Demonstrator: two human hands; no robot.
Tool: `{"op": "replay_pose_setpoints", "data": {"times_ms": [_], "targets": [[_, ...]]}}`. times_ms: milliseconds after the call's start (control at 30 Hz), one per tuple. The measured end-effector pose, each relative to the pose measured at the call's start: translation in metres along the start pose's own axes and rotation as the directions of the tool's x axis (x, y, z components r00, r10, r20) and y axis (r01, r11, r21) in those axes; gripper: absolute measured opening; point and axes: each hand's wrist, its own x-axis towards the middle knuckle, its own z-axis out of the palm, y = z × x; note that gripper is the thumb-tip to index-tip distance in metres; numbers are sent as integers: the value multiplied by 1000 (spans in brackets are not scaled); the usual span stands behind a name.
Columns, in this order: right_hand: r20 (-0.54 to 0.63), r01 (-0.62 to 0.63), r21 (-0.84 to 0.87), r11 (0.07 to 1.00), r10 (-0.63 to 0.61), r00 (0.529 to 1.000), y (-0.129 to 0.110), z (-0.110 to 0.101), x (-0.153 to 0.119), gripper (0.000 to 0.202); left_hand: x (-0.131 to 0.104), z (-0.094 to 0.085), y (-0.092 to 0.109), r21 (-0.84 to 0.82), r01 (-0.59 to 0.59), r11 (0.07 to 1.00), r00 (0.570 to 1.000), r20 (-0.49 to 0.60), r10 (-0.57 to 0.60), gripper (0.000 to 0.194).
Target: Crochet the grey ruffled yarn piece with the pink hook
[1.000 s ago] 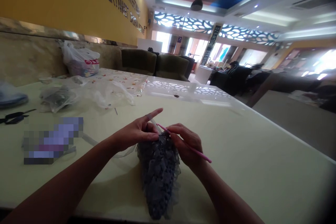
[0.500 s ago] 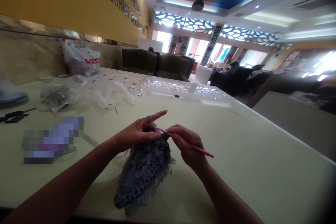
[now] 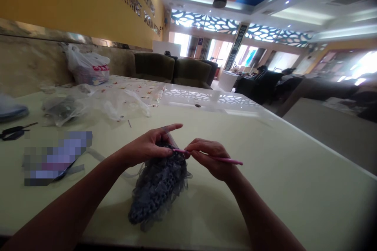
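Note:
A grey-blue crocheted piece [image 3: 160, 192] with frilly, ribbon-like edges hangs over the near part of the table. My left hand [image 3: 150, 145] pinches its top end between thumb and fingers, index finger stretched out, with a strand of grey ribbon [image 3: 173, 139] running over the fingers. In my right hand [image 3: 213, 157] is a pink crochet hook [image 3: 228, 160], gripped like a pen. The hook's tip meets the top edge of the piece beside my left thumb; the exact stitch is too small to make out.
On the left lie black scissors [image 3: 14, 131], a pixelated purple item [image 3: 61, 157] and thin plastic bags [image 3: 120, 104]. A white bag with red print [image 3: 88, 66] stands by the wall. Dark armchairs [image 3: 154, 67] are beyond the table [image 3: 279, 176].
The crochet hook has swung flatter, and its tip has moved down and slightly left to the piece's edge. My left index finger has shifted a little left. The camera view has moved slightly.

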Motion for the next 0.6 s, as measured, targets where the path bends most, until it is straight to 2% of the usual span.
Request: {"op": "replay_pose_setpoints", "data": {"times_ms": [67,267,300,367,467,533,600], "targets": [[19,-19,-48,999,20,1000,1,0,0,15,0,3,2,78,-17,997,999,-41,20,8],[-19,4,-139,990,-7,1000,3,9,-1,15,1,13,2,267,-53,962,980,-173,102,4],[-23,22,-172,985,-27,999,3,11,-1,16,1,14,1,299,-53,953,975,-192,114,5],[-23,62,-284,957,-71,997,3,15,-1,16,1,18,-2,385,-32,923,964,-231,129,24],[0,115,-556,823,-138,990,8,24,-2,21,3,26,-6,524,30,851,945,-293,147,59],[2,144,-737,660,-211,977,13,32,-2,25,6,33,-8,558,52,828,930,-330,163,69],[-26,136,-846,516,-295,955,18,42,-4,28,8,39,-11,508,52,860,913,-372,165,71]]}}
